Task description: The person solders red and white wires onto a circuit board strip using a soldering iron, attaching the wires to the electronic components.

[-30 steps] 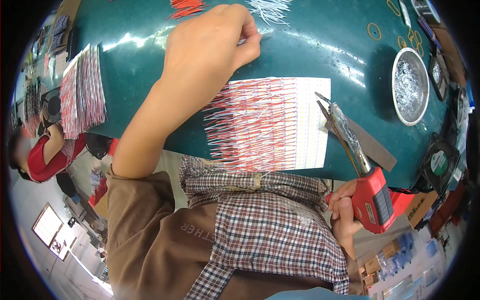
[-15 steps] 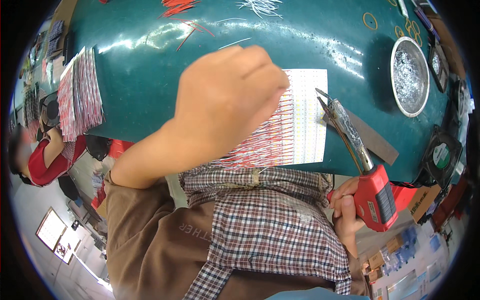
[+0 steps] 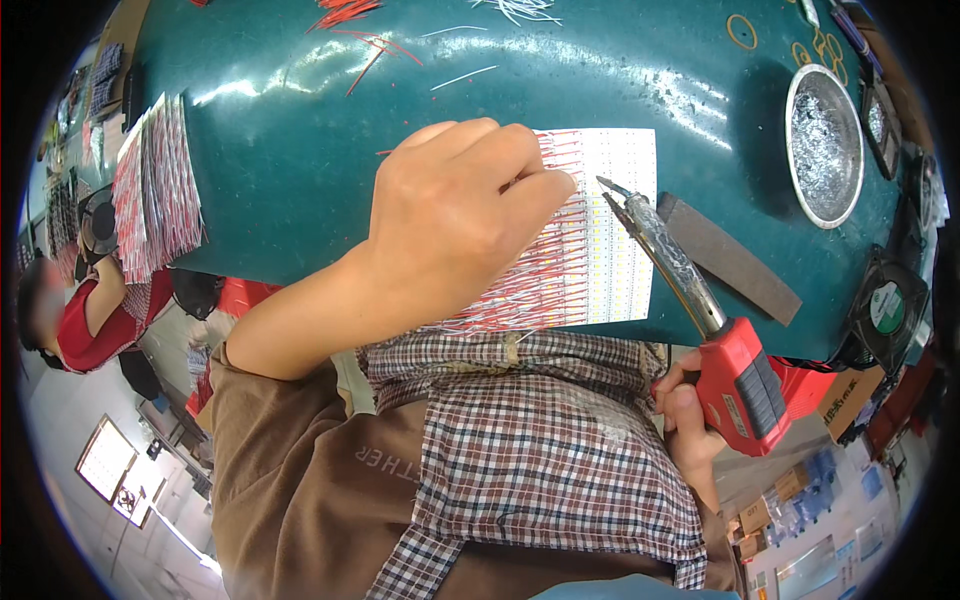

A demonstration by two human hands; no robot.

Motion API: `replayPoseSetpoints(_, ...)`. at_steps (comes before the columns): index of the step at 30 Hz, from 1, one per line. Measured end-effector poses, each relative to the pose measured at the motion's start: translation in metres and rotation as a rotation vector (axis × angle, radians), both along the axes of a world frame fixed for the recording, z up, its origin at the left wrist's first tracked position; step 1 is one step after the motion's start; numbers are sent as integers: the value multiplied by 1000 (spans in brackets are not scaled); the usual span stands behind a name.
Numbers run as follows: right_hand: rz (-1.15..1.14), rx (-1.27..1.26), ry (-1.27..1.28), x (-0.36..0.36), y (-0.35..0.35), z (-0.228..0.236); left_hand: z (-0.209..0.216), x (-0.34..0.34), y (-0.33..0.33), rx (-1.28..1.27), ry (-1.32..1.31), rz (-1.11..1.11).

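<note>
A white board of LED strips [image 3: 622, 230] lies near the table's front edge, with rows of red and white wires [image 3: 515, 295] along its left part. My left hand [image 3: 455, 215] is closed in a pinch over the board's upper left; whatever its fingertips hold is hidden. A short red wire end shows beyond the back of that hand. Gripped in my right hand [image 3: 690, 410] is a red soldering gun [image 3: 740, 390], its metal barrel pointing up and left. The gun's tip and solder feed tube are over the board, right of my left fingertips.
A grey bar [image 3: 735, 262] lies right of the board. Farther right are a metal bowl [image 3: 825, 145] and a black fan [image 3: 885, 305]. Loose red wires [image 3: 345, 12] and white wires [image 3: 515, 10] lie at the back. Wired boards [image 3: 158, 190] are stacked left, near another person [image 3: 85, 320].
My left hand has come down and nearer to me over the board. The soldering gun has shifted left, bringing its tip closer to the left fingertips and uncovering more of the grey bar.
</note>
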State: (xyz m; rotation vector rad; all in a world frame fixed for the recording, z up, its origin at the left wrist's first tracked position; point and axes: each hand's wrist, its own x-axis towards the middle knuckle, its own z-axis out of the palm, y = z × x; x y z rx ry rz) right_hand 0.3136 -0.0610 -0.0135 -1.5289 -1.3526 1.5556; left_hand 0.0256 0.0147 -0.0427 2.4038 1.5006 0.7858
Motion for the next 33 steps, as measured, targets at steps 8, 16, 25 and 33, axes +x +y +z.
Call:
replayPoseSetpoints(8,-6,-34,-12,-12,11,2,-3,-2,3,-1,-48,3)
replayPoseSetpoints(16,12,-45,33,-15,12,0,-5,-3,5,4,-43,-1)
replayPoseSetpoints(25,43,-52,28,-14,15,-4,-8,-4,6,0,-47,14)
replayPoseSetpoints(33,-15,8,62,-10,12,-5,-9,-3,6,-1,-38,20)
